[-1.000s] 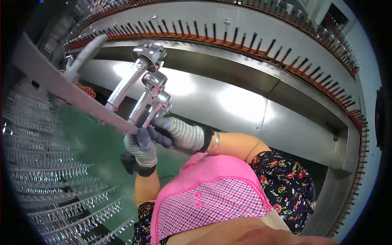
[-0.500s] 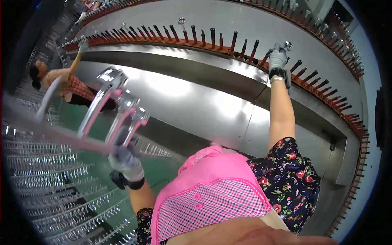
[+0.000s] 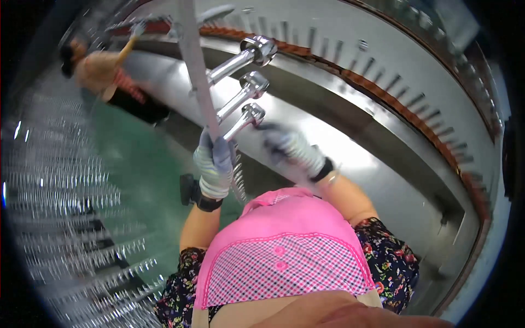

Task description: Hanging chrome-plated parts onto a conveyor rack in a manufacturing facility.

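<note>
Gripping bar point(image 3: 193, 60), top cropped, R hand point(image 3: 288, 146) blurred

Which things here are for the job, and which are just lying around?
For the job:
The grey bar, gripped by the left hand.
Three shiny metal parts on it; the blurred right hand is near the lowest.
Probably the brown peg rail.

Seemingly just around:
The racks of shiny pieces, left.
The pink apron, worn.
</note>
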The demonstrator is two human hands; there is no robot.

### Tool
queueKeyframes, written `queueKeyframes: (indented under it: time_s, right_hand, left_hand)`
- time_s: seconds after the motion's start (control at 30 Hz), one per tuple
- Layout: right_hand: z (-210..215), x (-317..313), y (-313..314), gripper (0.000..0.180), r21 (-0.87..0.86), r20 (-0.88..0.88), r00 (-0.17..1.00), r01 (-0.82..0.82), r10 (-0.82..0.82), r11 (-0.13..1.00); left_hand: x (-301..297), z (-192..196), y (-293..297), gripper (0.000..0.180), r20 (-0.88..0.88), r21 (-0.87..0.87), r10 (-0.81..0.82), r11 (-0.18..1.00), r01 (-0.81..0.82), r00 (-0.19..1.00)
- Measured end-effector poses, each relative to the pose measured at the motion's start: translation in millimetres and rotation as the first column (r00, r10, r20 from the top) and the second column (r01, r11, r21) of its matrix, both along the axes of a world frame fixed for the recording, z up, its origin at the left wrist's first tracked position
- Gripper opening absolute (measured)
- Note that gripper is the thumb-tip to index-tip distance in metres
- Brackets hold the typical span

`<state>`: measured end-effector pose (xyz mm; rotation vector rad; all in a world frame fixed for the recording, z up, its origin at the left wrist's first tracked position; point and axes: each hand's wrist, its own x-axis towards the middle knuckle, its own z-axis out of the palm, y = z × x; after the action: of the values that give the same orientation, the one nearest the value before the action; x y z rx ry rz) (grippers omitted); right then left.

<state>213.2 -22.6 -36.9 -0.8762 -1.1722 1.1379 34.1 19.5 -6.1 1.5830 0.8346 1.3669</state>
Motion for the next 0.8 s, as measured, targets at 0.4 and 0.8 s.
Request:
queueKeyframes:
  time_s: [0.4,0.8]
  right_hand:
    - [-73.8,210.8,30.1,0.021,-0.277,-0.380,0.329,0.851,-0.864,0.446]
    - [-28.5,323.1,41.1,0.040,-0.021,0.745,0.146,0.980,-0.651,0.196]
  left_hand:
    - [1.6,12.1,12.0,0.052,-0.035,0.077,-0.017,0.997,0.020,0.999]
    - [8.6,6.5,13.3,0.038,-0.195,0.079,-0.076,0.993,0.093,0.978]
